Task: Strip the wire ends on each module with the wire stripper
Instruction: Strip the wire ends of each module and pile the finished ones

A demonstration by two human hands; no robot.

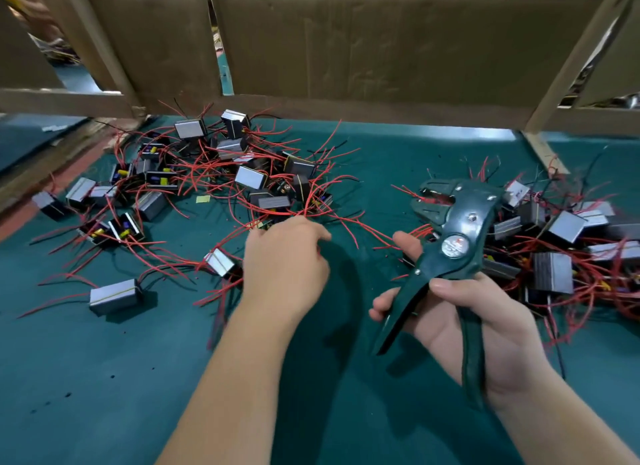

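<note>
Left hand point(285, 253) reaches into the left heap of modules point(249, 177), its fingers curled down over tangled red wires point(306, 206); whether one is actually pinched cannot be told. Right hand point(485, 322) grips the stripper point(453, 236) by its spread handles, with the jaws apart, empty and raised over the table point(104, 378) beside the right heap point(551, 272). Likely faults: a snagged wire drags neighbouring modules along, two wires enter the jaws together, or a wire seated askew gets nicked.

A green mat point(104, 378) lies below cardboard panels point(381, 42).
</note>
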